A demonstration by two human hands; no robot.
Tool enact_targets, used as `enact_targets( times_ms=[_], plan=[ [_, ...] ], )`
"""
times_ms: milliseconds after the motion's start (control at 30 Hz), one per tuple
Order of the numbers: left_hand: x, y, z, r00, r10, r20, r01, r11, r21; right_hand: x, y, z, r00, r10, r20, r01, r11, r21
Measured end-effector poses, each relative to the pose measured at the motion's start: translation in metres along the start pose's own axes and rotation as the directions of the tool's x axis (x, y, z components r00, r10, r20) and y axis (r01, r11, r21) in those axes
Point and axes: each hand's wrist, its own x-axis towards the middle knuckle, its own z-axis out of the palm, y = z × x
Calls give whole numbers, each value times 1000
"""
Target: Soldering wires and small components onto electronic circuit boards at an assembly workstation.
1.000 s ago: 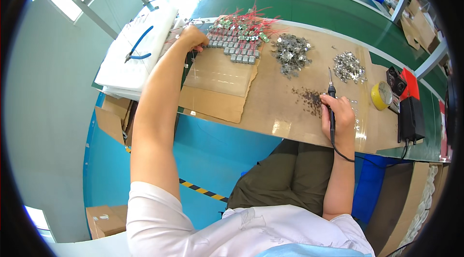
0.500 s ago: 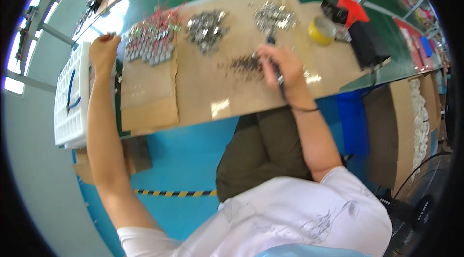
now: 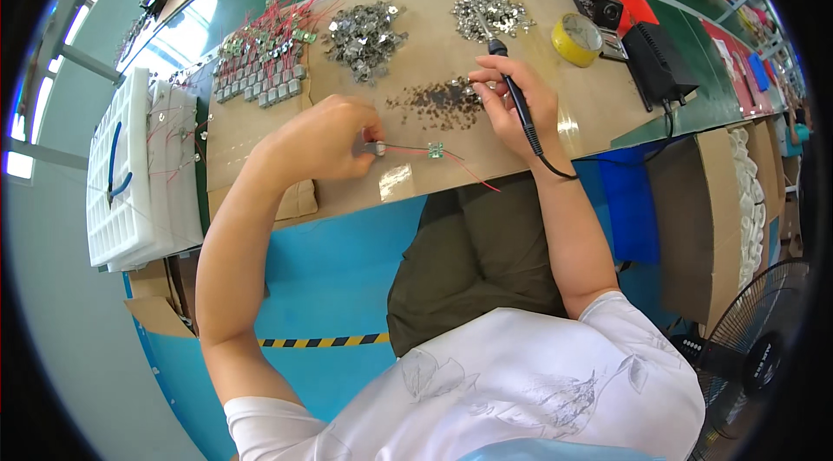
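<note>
My left hand pinches a small silver metal-cased part above the cardboard. From it a dark wire and a red wire run right to a small green circuit board, with a loose red wire trailing beyond. My right hand grips a black soldering iron, its tip pointing away toward a heap of shiny metal pieces. Something small and shiny shows by the right thumb and fingertips; I cannot make out whether it is held. Just left of those fingers lie scattered small brown bits.
Wired metal-cased parts are piled at left, beside a heap of grey metal pieces. A white gridded tray with blue-handled pliers stands far left. Yellow tape and a black box with the iron's cord sit right.
My left hand has come from the parts pile at left to the middle front, bringing a wired part with its circuit board. My right hand stays near its place with the soldering iron, slightly raised.
</note>
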Motion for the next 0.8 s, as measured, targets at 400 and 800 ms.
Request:
enact_targets(
  times_ms=[400, 800],
  plan=[
    [50, -18, -31, 951, -56, -304, -35, 957, -286, 5, -14, 1, 937, -222, 271, 253, 964, -85],
    [69, -44, 8, 877, -338, -343, 0, 713, -701, 4, -6, 8, 924, -238, 300, 297, 940, -169]
  ],
)
